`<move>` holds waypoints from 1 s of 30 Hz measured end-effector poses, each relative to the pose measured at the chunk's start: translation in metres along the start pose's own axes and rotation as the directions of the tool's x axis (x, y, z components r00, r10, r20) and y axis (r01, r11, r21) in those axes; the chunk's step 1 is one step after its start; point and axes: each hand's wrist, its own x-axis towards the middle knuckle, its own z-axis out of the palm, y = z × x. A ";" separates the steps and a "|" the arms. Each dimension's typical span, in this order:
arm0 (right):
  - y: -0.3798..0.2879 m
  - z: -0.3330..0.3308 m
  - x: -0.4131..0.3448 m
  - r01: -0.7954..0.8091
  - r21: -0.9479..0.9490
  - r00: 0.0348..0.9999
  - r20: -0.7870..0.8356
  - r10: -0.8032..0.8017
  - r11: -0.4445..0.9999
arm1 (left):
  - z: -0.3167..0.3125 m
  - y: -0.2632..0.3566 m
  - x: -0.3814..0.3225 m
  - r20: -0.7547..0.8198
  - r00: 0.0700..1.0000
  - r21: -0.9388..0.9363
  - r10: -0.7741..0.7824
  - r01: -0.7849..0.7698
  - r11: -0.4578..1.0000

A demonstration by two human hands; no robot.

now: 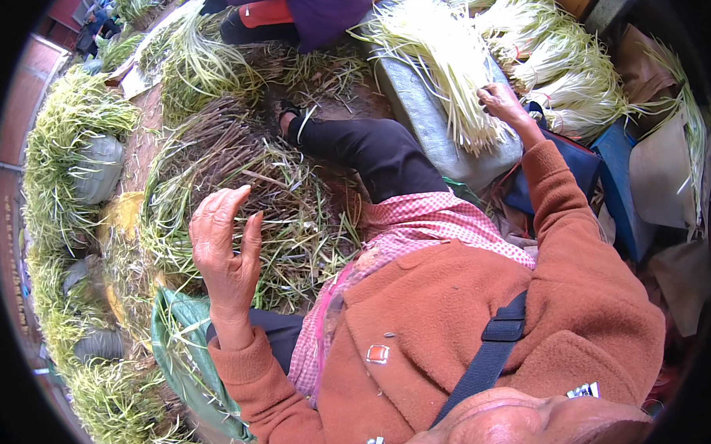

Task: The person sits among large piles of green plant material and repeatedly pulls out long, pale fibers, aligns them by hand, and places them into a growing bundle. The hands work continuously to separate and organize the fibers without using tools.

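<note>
My left hand (226,253) is raised over a heap of leafy green stalks and brown plant litter (257,189). Its thumb stands apart from the fingers, and nothing is in it. At the upper right, my right hand (503,104) is beside a loose pile of pale, blanched leafy stalks (437,54). Its curled fingertips touch the pile's near edge; whether they pinch a stalk is unclear. The pile lies on a grey-wrapped block (418,107), stalk ends toward me.
Tied bundles of pale stalks (554,70) lie beyond my right hand, near a dark blue bag (554,164) and a blue panel (621,184). A green sack (181,339) is by my left forearm. Wrapped leafy bundles (99,166) line the left side. A person in purple (333,13) is opposite.
</note>
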 end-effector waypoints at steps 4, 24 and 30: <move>0.012 -0.016 -0.019 -0.106 -0.071 0.990 -0.104 0.098 0.992 | 0.004 0.000 -0.002 0.010 0.999 -0.035 -0.034 0.035 0.999; 0.054 0.033 -0.022 0.131 -0.494 0.963 -0.141 -0.228 0.859 | -0.015 0.098 -0.015 0.267 0.863 -0.845 0.430 -0.005 0.535; 0.019 0.017 -0.041 0.203 -0.323 0.970 -0.061 -0.235 0.924 | -0.004 0.137 -0.017 0.147 0.708 -0.988 0.691 0.071 0.138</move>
